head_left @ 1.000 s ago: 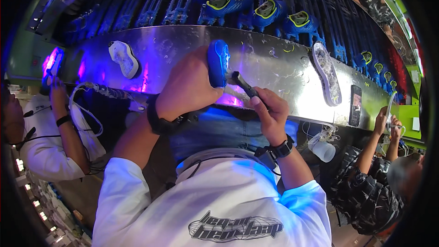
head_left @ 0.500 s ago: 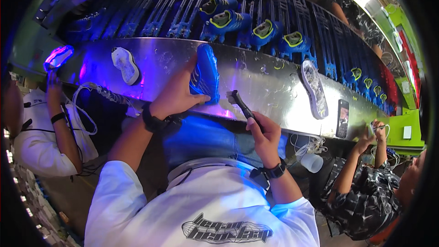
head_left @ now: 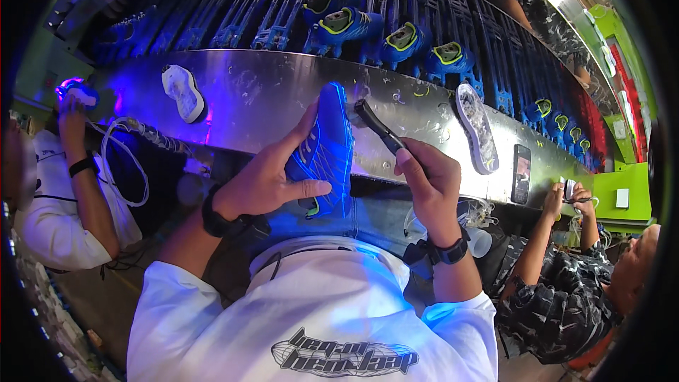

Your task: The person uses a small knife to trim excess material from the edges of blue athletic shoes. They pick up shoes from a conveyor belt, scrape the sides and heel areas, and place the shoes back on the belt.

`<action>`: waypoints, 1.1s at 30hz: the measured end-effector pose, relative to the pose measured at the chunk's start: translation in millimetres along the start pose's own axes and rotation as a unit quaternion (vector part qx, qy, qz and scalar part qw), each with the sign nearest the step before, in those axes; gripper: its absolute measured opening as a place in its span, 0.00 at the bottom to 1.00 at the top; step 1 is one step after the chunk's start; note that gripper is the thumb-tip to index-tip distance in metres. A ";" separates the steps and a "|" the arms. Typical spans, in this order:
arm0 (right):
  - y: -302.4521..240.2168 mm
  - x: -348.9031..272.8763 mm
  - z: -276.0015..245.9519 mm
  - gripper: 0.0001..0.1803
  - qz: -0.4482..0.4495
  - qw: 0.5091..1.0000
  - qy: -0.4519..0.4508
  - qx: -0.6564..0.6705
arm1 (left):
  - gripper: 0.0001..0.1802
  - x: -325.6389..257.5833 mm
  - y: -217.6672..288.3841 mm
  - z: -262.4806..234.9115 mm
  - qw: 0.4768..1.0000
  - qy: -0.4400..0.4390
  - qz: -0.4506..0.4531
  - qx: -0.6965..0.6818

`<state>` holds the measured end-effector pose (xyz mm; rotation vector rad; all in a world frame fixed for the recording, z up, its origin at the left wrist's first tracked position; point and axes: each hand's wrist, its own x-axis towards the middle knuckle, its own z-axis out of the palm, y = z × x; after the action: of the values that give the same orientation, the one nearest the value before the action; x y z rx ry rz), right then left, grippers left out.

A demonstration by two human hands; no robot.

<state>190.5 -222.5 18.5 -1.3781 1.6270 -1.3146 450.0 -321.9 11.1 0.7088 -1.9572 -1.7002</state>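
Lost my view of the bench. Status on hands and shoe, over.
Left hand grips blue shoe. Right hand holds dark brush, tip by the shoe. Loose sole lies apart on bench.

I see a bright blue sports shoe (head_left: 322, 152) with lighter blue lines across its side, held up on end, toe pointing away toward the steel bench, its side facing me and glowing under violet light. Just right of its toe is a dark brush (head_left: 378, 127), its slim handle slanting down to the right, head uppermost, close to the shoe's tip.
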 end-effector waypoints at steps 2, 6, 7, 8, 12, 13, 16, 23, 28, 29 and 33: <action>4.4 -1.9 -1.6 0.13 -0.012 1.000 -0.015 0.007 | 0.61 -0.7 -1.1 -2.0 1.000 -0.002 -0.017 -0.016; 9.6 -14.0 0.6 0.12 -0.053 0.998 -0.016 -0.008 | 0.59 -0.2 7.9 -3.7 0.998 0.009 -0.024 -0.055; 8.0 -18.1 0.2 0.11 -0.055 0.998 -0.019 -0.023 | 0.59 0.6 8.7 -4.6 0.998 0.010 -0.027 -0.057; 4.1 -21.3 0.0 0.11 -0.059 0.997 -0.022 -0.036 | 0.59 1.0 10.0 -6.4 0.998 0.013 -0.029 -0.058; 4.5 -29.7 1.0 0.10 -0.093 0.994 -0.009 -0.050 | 0.57 4.1 15.8 -6.5 0.992 0.001 -0.044 -0.116; 3.4 -29.4 0.4 0.10 -0.101 0.993 -0.007 -0.057 | 0.57 4.3 16.9 -6.3 0.992 -0.005 -0.049 -0.119; -3.2 -19.7 3.4 0.09 -0.095 0.988 0.029 -0.117 | 0.57 6.1 17.6 -2.7 0.992 -0.005 -0.052 -0.111; -5.5 -19.2 -3.6 0.10 -0.077 0.993 -0.012 -0.085 | 0.55 12.0 16.5 -8.8 0.989 0.003 -0.074 -0.129; -3.8 -24.0 -7.2 0.11 -0.053 0.996 -0.046 -0.059 | 0.51 16.7 21.3 -16.3 0.983 0.037 -0.088 -0.154; -4.6 -24.2 -8.0 0.11 -0.048 0.996 -0.051 -0.052 | 0.50 17.4 21.4 -18.1 0.983 0.045 -0.088 -0.156; -8.2 -22.6 -15.4 0.11 -0.039 0.994 -0.083 -0.061 | 0.47 19.5 16.3 -22.9 0.978 0.067 -0.089 -0.174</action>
<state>185.1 -196.1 27.9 -1.5932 1.5775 -1.1259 448.2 -350.0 30.4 0.8588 -1.4900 -1.9782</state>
